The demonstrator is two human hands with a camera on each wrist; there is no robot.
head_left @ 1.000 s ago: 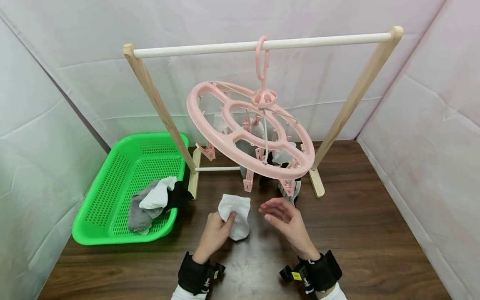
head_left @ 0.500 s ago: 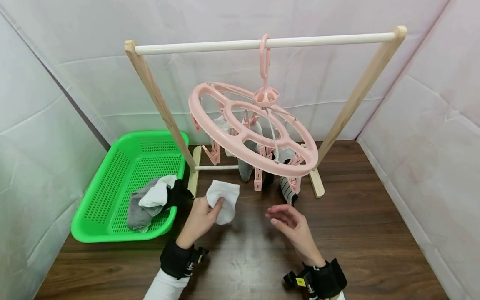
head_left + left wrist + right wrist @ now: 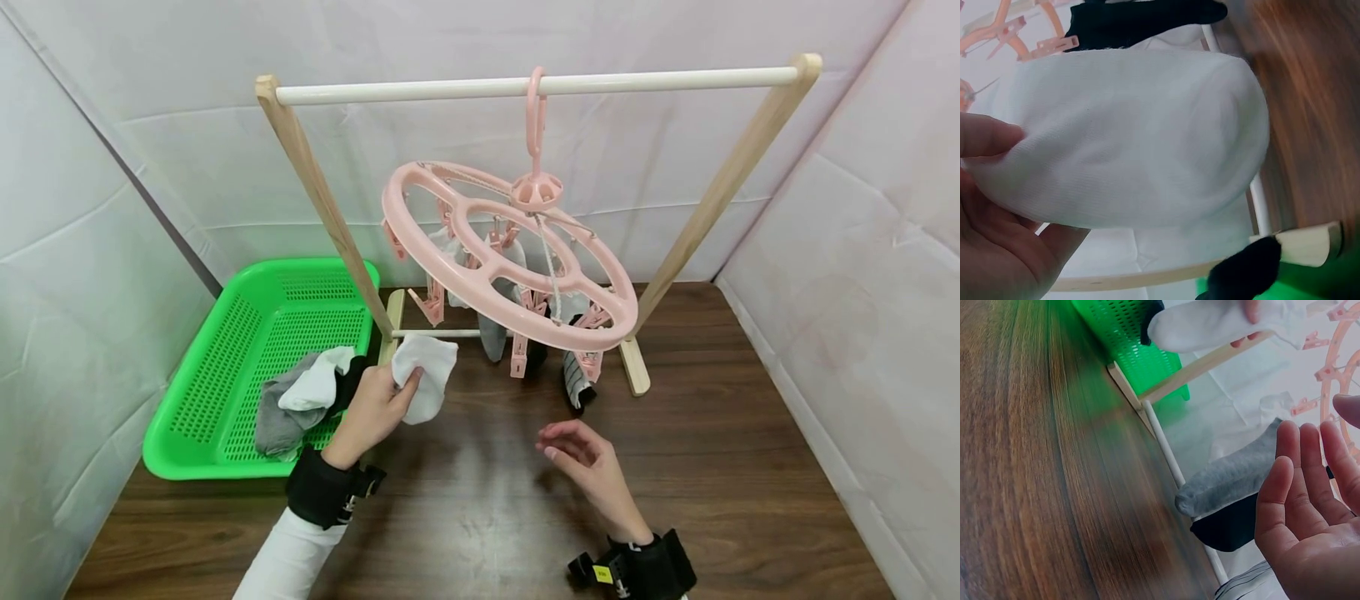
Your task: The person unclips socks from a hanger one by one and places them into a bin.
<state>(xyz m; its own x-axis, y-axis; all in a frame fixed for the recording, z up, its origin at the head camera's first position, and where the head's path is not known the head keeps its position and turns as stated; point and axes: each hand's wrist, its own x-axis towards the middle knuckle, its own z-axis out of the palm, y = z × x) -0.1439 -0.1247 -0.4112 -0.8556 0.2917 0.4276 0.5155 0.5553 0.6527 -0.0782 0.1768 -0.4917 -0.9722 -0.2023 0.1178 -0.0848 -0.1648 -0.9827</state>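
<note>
A white sock point(image 3: 424, 377) is pinched between the thumb and fingers of my left hand point(image 3: 372, 410), close to the basket's right rim. It fills much of the left wrist view, the sock point(image 3: 1135, 137) hanging flat from the thumb. My right hand point(image 3: 588, 467) holds nothing; its fingers are loosely bent in the air below the pink round clip hanger point(image 3: 480, 287). Socks hang from the hanger's clips, among them a grey sock point(image 3: 1235, 472), a black sock point(image 3: 1225, 528) and a striped sock point(image 3: 576, 379). A clothespin point(image 3: 431, 304) hangs at its front left, nearest the white sock.
A green basket point(image 3: 217, 468) at the left holds grey, white and black socks point(image 3: 288, 412) at its front right. The hanger hooks over a white rod point(image 3: 420, 90) on a wooden stand point(image 3: 720, 196). Pale fabric walls surround the dark wooden table point(image 3: 480, 517).
My left hand has carried the white sock left and upward, toward the hanger's left side. The right hand has shifted slightly down and right. The hanger has swayed a little, turning its clips.
</note>
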